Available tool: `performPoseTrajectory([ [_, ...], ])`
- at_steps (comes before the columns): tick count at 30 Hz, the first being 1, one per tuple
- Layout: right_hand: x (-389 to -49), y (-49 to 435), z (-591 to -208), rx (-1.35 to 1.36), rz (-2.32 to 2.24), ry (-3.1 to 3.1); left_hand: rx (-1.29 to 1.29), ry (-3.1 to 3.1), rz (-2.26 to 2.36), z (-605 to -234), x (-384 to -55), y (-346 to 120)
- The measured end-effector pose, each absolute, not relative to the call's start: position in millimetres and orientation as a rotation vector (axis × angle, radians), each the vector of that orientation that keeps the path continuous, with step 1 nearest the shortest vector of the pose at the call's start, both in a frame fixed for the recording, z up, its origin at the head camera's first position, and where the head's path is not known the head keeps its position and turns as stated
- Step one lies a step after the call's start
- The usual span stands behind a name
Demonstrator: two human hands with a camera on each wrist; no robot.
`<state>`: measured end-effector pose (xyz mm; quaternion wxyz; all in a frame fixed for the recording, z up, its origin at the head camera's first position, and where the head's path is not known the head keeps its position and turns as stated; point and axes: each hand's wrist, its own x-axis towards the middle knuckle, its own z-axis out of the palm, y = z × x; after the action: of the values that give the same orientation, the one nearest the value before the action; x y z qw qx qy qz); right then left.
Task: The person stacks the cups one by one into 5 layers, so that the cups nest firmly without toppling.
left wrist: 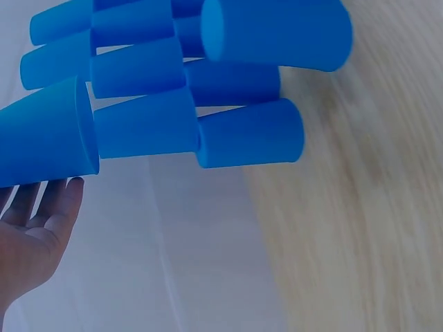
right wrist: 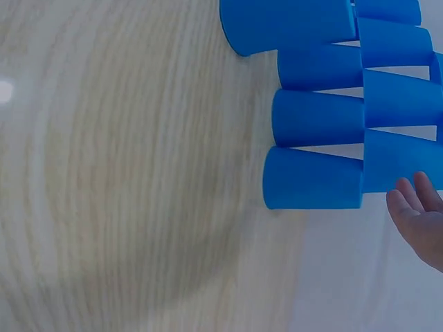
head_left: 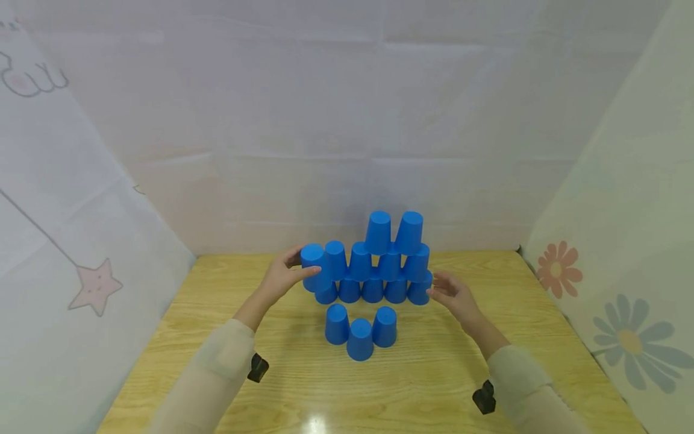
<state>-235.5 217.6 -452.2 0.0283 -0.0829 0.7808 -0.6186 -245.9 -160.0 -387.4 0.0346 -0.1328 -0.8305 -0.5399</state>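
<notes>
My left hand (head_left: 279,277) grips an upside-down blue cup (head_left: 312,258), its thumb across the near side and the fingers round the far side. That cup overlaps the left end of a stack of blue cups (head_left: 360,262) in the head view. In the left wrist view the held cup (left wrist: 41,135) lies beside the tops of the second row. Two cups form the stack's top row, toward its right. My right hand (head_left: 455,298) holds nothing; its fingers are loosely bent, and the fingertips are right at the stack's right end cup (right wrist: 398,160).
In front of the stack stand three upside-down blue cups, at left (head_left: 337,325), middle (head_left: 360,341) and right (head_left: 385,328). The wooden table (head_left: 434,374) has a pale cloth wall (head_left: 347,120) behind it and printed cloths on both sides.
</notes>
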Motion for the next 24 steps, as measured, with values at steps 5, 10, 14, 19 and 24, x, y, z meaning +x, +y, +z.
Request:
performPoseTrajectory([
  [5,-230,208,-465,-0.236,-1.874,2.348,-0.425,-2.487,-1.672,-378,-256,-155],
  [10,-225,197,-479,-0.188,-1.851,2.317,-0.394,-2.489,-1.687,-372,-266,-148],
  [14,-221,187,-487,-0.147,-1.818,2.314,-0.382,-2.494,-1.711,-368,-272,-143],
  [19,-220,179,-496,-0.149,-1.799,2.299,-0.362,-2.488,-1.724,-364,-279,-139],
  [24,-218,174,-504,-0.158,-1.788,2.278,-0.365,-2.467,-1.732,-359,-286,-135],
])
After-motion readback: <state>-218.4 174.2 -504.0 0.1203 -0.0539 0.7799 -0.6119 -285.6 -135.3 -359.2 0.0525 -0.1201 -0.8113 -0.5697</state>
